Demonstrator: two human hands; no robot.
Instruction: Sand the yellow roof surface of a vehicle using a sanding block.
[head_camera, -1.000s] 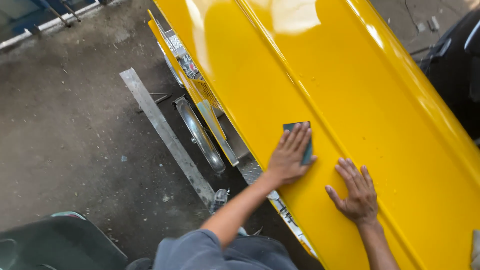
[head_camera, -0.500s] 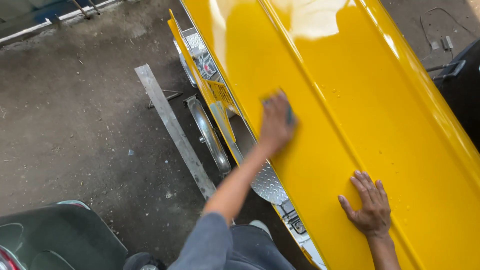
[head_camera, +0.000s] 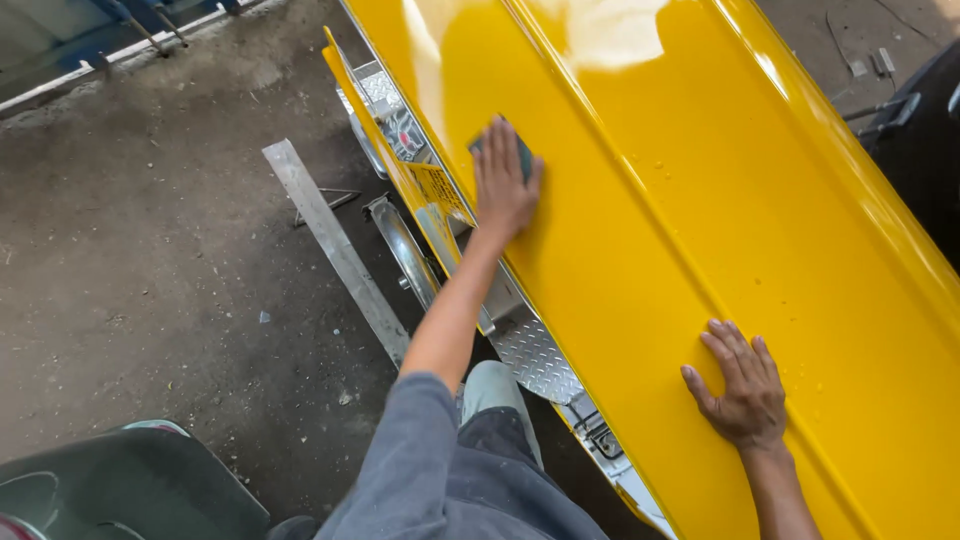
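On the glossy yellow panel (head_camera: 640, 230), the left hand (head_camera: 503, 185) presses a dark pad (head_camera: 523, 152).

The person wears a grey sleeve (head_camera: 420, 440) on the left arm, entering at 6 o'clock. The left hand (head_camera: 503, 178) and right hand (head_camera: 745, 390) are bare, without gloves. Trousers (head_camera: 495, 420) are dark grey.

Only one view here, my head cam, looking steeply down from close above the yellow panel (head_camera: 700, 250). The panel runs diagonally from the top middle to the bottom right corner, with concrete floor (head_camera: 150, 260) filling the left side.
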